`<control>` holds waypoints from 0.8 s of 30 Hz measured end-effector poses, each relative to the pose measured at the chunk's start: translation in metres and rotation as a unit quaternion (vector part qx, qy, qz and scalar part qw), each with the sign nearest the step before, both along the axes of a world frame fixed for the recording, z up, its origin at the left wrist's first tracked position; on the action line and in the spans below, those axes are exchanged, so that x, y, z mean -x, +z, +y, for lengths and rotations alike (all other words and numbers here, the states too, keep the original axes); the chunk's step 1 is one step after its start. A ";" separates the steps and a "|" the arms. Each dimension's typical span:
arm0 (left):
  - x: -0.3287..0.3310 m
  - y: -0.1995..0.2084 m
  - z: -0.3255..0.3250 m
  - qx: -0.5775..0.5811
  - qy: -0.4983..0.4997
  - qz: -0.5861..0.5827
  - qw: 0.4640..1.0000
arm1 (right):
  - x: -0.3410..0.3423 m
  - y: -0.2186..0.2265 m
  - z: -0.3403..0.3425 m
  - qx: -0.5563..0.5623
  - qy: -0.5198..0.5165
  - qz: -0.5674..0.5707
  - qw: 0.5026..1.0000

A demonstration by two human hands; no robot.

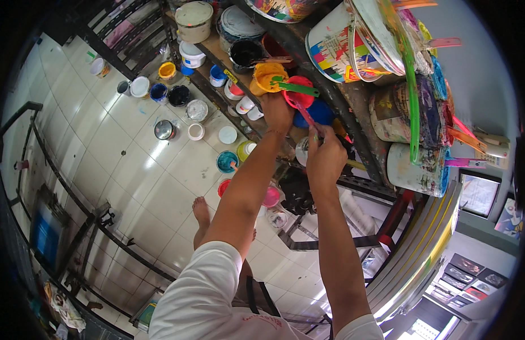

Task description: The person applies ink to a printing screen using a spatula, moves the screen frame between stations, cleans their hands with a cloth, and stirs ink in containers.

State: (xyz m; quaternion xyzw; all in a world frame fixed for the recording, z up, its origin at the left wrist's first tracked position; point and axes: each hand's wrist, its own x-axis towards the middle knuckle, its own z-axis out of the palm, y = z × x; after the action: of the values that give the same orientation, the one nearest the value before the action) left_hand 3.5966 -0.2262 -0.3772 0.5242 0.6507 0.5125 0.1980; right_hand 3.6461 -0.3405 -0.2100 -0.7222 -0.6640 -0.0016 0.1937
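Note:
A pink-red paint tub (292,81) has its opening toward me at the shelf. My left hand (278,113) grips its side, with most of the fingers hidden behind it. My right hand (326,153) is closed around the handle of a pink spatula (305,114), whose far end reaches into the tub. Left of this tub is an orange-yellow paint tub (267,77). A green spatula (301,88) extends from the orange-yellow tub across the pink-red one. Just beyond my right hand sits a blue rounded thing (316,115), partly covered.
Paint-stained buckets (336,42) crowd the shelf at the upper right, a long green strip (413,107) hanging among them. Several open paint tubs (179,95) stand on the tiled floor (121,164). A black metal frame (92,218) curves along the left. My bare foot (201,212) shows below.

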 end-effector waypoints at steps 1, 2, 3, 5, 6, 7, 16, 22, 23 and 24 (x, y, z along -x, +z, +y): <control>0.001 0.002 -0.003 -0.009 -0.014 -0.041 0.999 | -0.003 0.001 -0.001 0.005 0.000 0.002 1.000; 0.005 0.000 -0.007 -0.008 -0.031 -0.047 0.998 | -0.002 0.003 -0.001 0.026 -0.009 0.000 1.000; 0.010 -0.005 -0.011 -0.006 -0.047 -0.053 0.997 | 0.000 0.004 -0.003 0.047 -0.016 -0.001 0.999; 0.015 -0.012 -0.019 -0.002 -0.071 -0.056 0.996 | 0.004 0.007 -0.002 0.065 -0.018 -0.006 0.998; 0.016 -0.014 -0.023 0.001 -0.078 -0.053 0.996 | 0.006 0.010 -0.001 0.061 -0.013 -0.010 0.998; 0.018 -0.015 -0.026 0.004 -0.085 -0.051 0.995 | 0.008 0.013 0.000 0.058 -0.008 -0.014 0.998; 0.027 -0.005 -0.044 -0.004 -0.118 -0.111 0.987 | 0.001 0.021 0.003 0.051 -0.019 0.033 0.998; 0.037 -0.006 -0.058 -0.035 -0.134 -0.134 0.981 | 0.001 0.024 -0.020 0.082 -0.072 0.091 0.990; 0.039 -0.007 -0.066 -0.015 -0.119 -0.139 0.983 | 0.000 0.027 -0.031 0.102 -0.071 0.095 0.988; 0.042 -0.006 -0.076 0.003 -0.102 -0.142 0.984 | -0.001 0.032 -0.045 0.121 -0.069 0.101 0.985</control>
State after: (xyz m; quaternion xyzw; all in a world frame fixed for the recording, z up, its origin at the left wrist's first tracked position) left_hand 3.5543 -0.3022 -0.3829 0.5093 0.5600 0.5572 0.3413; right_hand 3.6469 -0.3855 -0.1780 -0.7809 -0.5846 0.1383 0.1709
